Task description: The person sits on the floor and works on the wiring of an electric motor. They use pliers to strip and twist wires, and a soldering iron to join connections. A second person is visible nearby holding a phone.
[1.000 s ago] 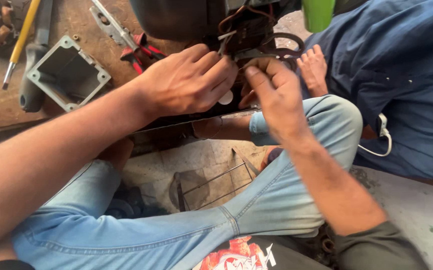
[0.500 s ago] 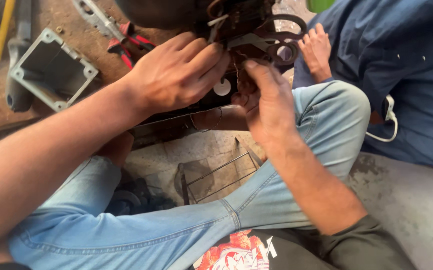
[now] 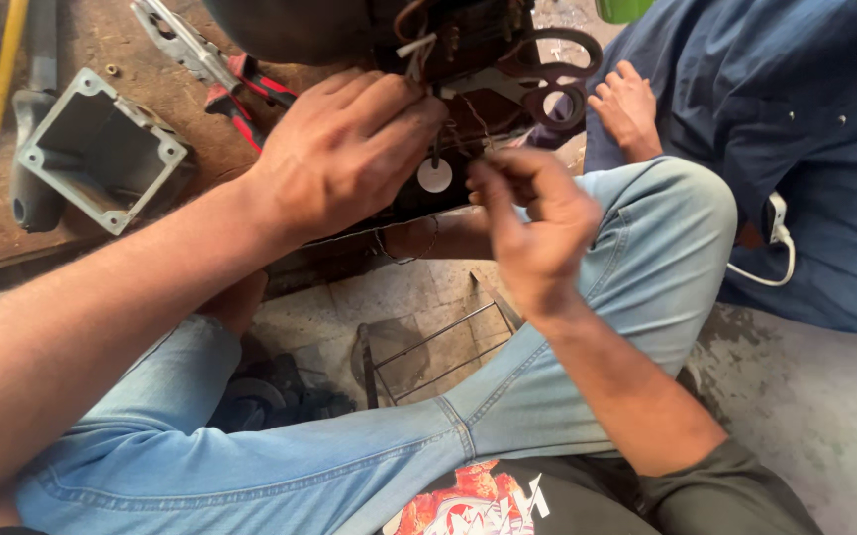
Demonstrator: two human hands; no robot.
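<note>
Copper-coloured wire (image 3: 476, 117), thin and hard to follow, runs across the dark motor (image 3: 418, 59) where your fingers work. Your right hand (image 3: 537, 223) has thumb and forefinger pressed together just off the motor's edge, seemingly pinching the wire's end, though the strand is too fine to be sure. Your left hand (image 3: 344, 149) lies flat over the motor's face, fingers close together and curled onto its terminal block, probably steadying it so the wire can be drawn taut. A white round tag (image 3: 435, 175) shows between your two hands.

The motor sits at the edge of the wooden counter (image 3: 101, 30), above your raised knee, which keeps it close to both hands. Scissors (image 3: 552, 74) with brown handles rest on it, just beyond your right hand. Red-handled pliers (image 3: 215, 69) lie behind your left hand, and a grey metal box (image 3: 97, 149), open side up, lies farther left beside a yellow-handled screwdriver (image 3: 0, 79). Another person in blue sits to your right, one hand (image 3: 631, 109) resting near the scissors. A wire rack (image 3: 428, 347) stands on the floor between your legs.
</note>
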